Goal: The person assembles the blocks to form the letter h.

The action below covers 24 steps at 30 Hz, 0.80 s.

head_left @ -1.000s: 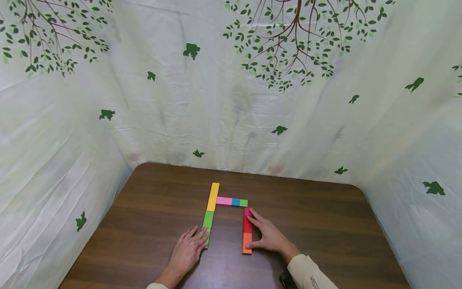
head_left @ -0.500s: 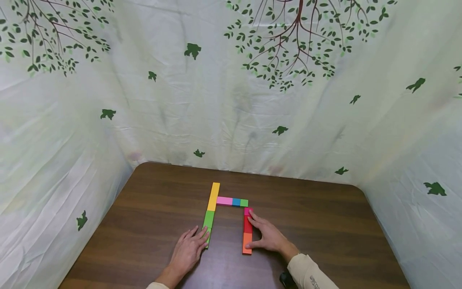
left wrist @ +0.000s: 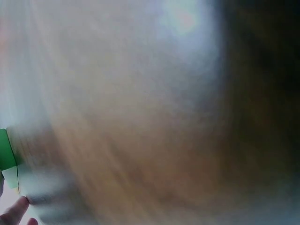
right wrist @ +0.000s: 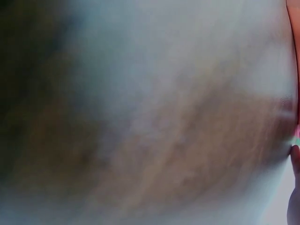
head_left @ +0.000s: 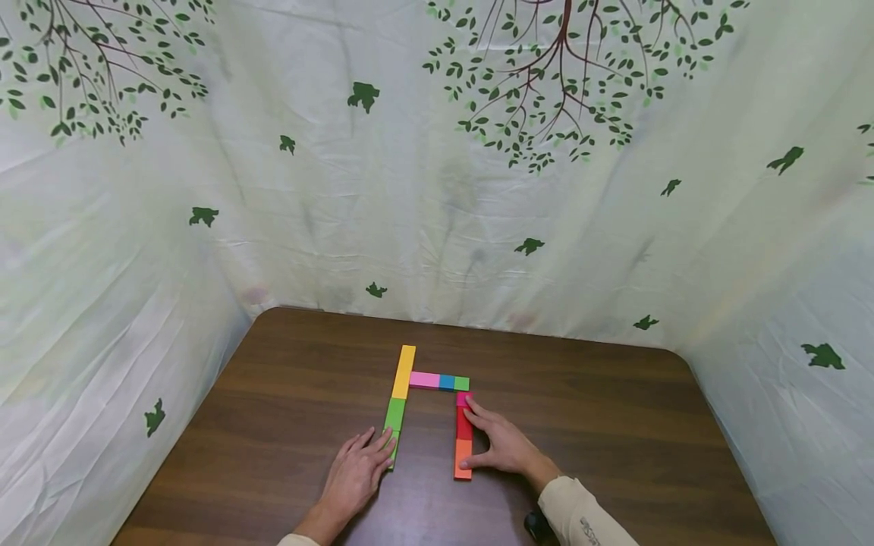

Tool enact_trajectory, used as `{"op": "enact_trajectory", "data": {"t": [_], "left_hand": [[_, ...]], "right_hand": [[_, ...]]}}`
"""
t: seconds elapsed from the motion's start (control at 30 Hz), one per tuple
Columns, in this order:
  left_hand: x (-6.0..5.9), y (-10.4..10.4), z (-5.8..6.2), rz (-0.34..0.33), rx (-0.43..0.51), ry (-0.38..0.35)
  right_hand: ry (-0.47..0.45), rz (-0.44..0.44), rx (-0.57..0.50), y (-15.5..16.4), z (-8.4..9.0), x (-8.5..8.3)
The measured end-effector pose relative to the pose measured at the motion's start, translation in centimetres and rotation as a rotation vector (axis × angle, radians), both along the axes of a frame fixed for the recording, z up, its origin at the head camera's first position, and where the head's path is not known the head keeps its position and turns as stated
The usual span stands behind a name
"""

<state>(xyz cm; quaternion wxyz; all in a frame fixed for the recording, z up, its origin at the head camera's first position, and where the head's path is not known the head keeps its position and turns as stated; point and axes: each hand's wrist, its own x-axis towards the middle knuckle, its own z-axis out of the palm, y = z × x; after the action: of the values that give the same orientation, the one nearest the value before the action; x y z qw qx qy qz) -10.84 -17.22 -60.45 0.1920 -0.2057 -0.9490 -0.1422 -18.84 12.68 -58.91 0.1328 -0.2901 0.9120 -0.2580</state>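
Flat coloured blocks lie on the table in the head view. A yellow block [head_left: 404, 371] and a green block [head_left: 394, 415] lead down to another green block, partly covered by the fingers of my left hand [head_left: 351, 474], which rests on it. From the yellow block's side run a pink block [head_left: 425, 380], a blue block [head_left: 447, 382] and a small green block [head_left: 461, 384]. Below these, a magenta block [head_left: 462, 398], a red block [head_left: 463, 426] and an orange block [head_left: 462, 459] form a column. Spread along its right side, my right hand [head_left: 505, 444] touches it with thumb and fingers.
The brown wooden table [head_left: 601, 409] has a rounded far edge. Behind and beside it hangs a pale curtain [head_left: 437, 227] printed with branches and leaves. A small black object [head_left: 538, 525] sits by the right sleeve. Both wrist views are mostly blurred.
The magenta, red and orange column has slid slightly left together with my right hand, and now stands more under the small green block. My left hand stays still.
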Motion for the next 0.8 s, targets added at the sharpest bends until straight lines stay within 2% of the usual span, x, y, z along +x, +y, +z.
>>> {"op": "enact_trajectory", "data": {"t": [0.33,0.8], "left_hand": [[-0.04,-0.06,-0.13,-0.007,-0.01,0.019],[0.06,-0.03,0.02,0.001,-0.01,0.002]], "right_hand": [[-0.023,0.004,-0.004,-0.47,-0.02,-0.25],[-0.027,0.001,-0.018,-0.96,0.16,-0.2]]}}
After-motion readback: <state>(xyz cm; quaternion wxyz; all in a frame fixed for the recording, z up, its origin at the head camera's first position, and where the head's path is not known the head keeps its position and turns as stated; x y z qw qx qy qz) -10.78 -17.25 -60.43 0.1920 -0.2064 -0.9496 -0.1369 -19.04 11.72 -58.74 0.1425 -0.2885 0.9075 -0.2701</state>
